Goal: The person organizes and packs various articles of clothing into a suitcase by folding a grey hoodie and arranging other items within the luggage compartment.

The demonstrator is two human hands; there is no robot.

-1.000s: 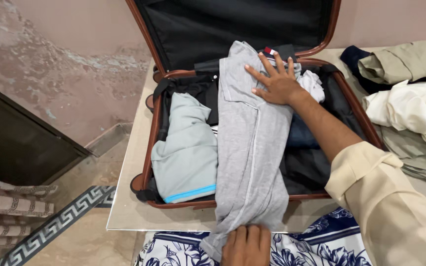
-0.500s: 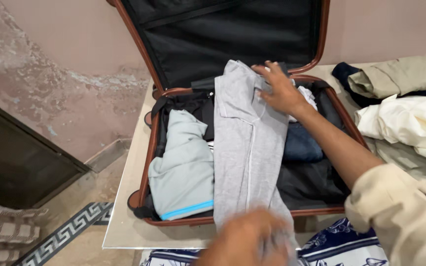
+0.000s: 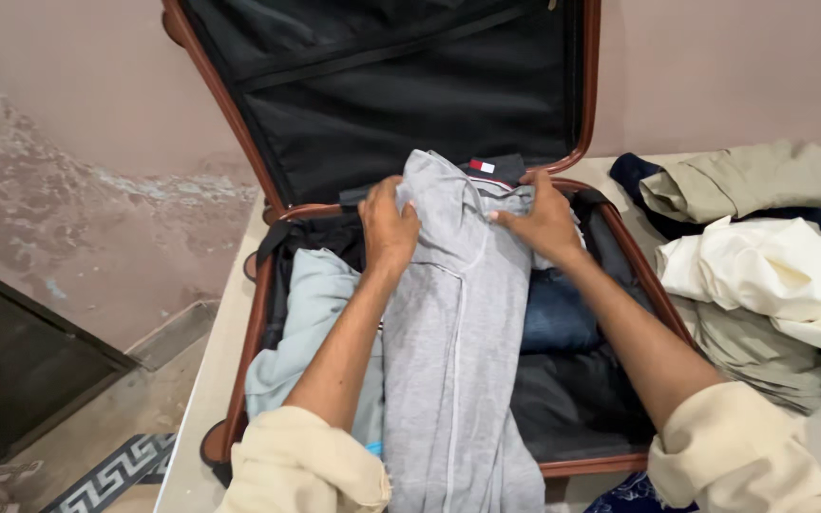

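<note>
Grey knit garment [image 3: 458, 323], folded into a long strip, runs lengthwise from the near rim of the open brown suitcase [image 3: 239, 313] to its hinge; left hand [image 3: 390, 226] and right hand [image 3: 542, 220] both pinch its far end, equally near.

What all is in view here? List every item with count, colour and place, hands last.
suitcase: 1, brown rim, black lining, open on table
grey garment: 1, lengthwise down suitcase middle
pale blue-grey garment: 1, suitcase left side
dark blue garment: 1, suitcase right side
khaki garment: 1, table, far right
cream garment: 1, table, right
table: 1, pale
left hand: grips grey garment's top
right hand: on grey garment's top
</note>
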